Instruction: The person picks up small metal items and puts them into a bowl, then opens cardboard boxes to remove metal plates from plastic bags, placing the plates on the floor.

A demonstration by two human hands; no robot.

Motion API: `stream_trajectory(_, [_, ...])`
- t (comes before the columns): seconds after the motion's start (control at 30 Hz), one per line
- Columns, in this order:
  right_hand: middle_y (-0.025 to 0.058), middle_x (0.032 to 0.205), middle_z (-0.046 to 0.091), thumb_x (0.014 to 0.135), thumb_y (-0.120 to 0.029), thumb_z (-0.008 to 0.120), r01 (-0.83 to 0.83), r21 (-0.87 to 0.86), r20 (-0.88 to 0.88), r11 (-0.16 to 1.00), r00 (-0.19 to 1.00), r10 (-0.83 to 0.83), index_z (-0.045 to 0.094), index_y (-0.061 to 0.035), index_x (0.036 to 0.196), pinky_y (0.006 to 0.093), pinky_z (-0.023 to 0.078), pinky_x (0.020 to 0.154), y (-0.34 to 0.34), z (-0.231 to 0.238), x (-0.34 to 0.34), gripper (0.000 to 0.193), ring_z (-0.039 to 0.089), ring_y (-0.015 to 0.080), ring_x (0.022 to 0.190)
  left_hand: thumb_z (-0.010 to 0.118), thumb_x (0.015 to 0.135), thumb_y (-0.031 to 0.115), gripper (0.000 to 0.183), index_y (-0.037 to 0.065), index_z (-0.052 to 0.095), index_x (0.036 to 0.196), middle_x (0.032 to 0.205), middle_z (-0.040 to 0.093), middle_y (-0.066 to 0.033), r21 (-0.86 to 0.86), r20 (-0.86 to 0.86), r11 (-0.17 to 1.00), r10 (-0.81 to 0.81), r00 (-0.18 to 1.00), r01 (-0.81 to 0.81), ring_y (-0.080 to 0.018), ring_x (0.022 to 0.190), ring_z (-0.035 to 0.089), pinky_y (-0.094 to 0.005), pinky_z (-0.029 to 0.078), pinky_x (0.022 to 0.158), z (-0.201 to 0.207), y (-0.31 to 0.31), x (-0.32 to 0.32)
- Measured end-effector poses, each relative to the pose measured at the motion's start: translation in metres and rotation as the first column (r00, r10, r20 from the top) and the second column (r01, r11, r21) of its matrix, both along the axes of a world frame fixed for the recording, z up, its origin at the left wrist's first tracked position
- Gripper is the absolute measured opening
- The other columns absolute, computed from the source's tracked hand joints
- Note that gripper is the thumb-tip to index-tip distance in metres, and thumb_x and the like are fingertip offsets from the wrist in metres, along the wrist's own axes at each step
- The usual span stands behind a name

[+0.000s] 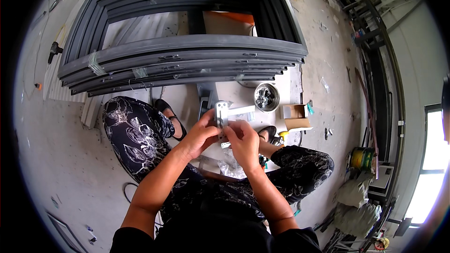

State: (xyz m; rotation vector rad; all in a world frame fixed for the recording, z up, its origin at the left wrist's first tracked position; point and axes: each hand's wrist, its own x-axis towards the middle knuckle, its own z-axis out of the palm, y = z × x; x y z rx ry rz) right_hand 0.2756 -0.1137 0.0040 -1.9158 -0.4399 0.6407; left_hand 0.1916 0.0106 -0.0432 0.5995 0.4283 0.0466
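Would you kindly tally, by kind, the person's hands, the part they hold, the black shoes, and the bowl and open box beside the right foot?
Hands, left hand and right hand: 2
Silvery metal part, held: 1
Black shoes, left shoe and right shoe: 2
Round metal bowl: 1
Open cardboard box: 1
Total: 7

A black short-sleeved top (211, 232) is seen at six o'clock. Dark trousers (133, 136) are printed with pale floral outlines. Black shoes (161, 105) are worn at eleven and one o'clock from this top.
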Motion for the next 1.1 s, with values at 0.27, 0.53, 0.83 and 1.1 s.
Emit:
stream_trajectory(0.27, [0.0107, 0.076, 0.067, 0.085, -0.018, 0.069, -0.053, -0.055, 0.277, 0.997, 0.959, 0.066, 0.062, -0.0022, 0.092, 0.0339, 0.050, 0.061, 0.002, -0.001, 0.002, 0.019, 0.065, 0.0246, 0.064, 0.051, 0.084, 0.003, 0.057, 0.012, 0.040, 0.139, 0.117, 0.056, -0.0067, 0.008, -0.029, 1.000, 0.006, 1.000, -0.006, -0.0199, 0.107, 0.056, -0.0384, 0.049, 0.092, 0.007, 0.001, 0.001])
stream_trajectory(0.53, [0.0099, 0.077, 0.067, 0.088, -0.019, 0.068, -0.062, -0.156, 0.202, 0.986, 0.975, 0.094, 0.060, 0.0036, 0.097, 0.0280, 0.052, 0.061, -0.009, 0.002, 0.001, 0.025, 0.066, 0.0153, 0.070, 0.056, 0.086, 0.007, 0.058, 0.009, 0.036, 0.141, 0.121, 0.058, -0.0124, 0.018, 0.048, 1.000, -0.007, 0.999, 0.006, -0.0246, 0.114, 0.055, -0.0426, 0.044, 0.099, 0.002, -0.002, 0.001])
stream_trajectory(0.83, [0.0043, 0.074, 0.065, 0.092, -0.032, 0.065, -0.144, 0.140, -0.419, 0.980, 0.888, 0.191, 0.060, 0.0017, 0.088, 0.0233, 0.047, 0.050, -0.022, -0.019, 0.003, 0.035, 0.060, 0.0100, 0.060, 0.056, 0.089, 0.011, 0.058, 0.010, 0.032, 0.142, 0.126, 0.057, -0.0249, 0.018, 0.155, 0.997, -0.071, 0.985, 0.069, -0.0324, 0.122, 0.052, -0.0465, 0.038, 0.104, 0.013, 0.001, 0.004])
stream_trajectory(1.1, [0.0010, 0.063, 0.059, 0.093, -0.028, 0.065, -0.074, 0.150, -0.163, 0.986, 0.982, 0.098, 0.060, -0.0016, 0.076, 0.0197, 0.040, 0.045, -0.028, -0.035, -0.013, 0.031, 0.052, 0.0049, 0.051, 0.056, 0.090, 0.012, 0.057, 0.013, 0.035, 0.144, 0.127, 0.057, -0.0248, -0.013, 0.230, 0.991, -0.128, 0.965, 0.134, -0.0297, 0.121, 0.053, -0.0445, 0.040, 0.102, 0.012, -0.002, 0.005])
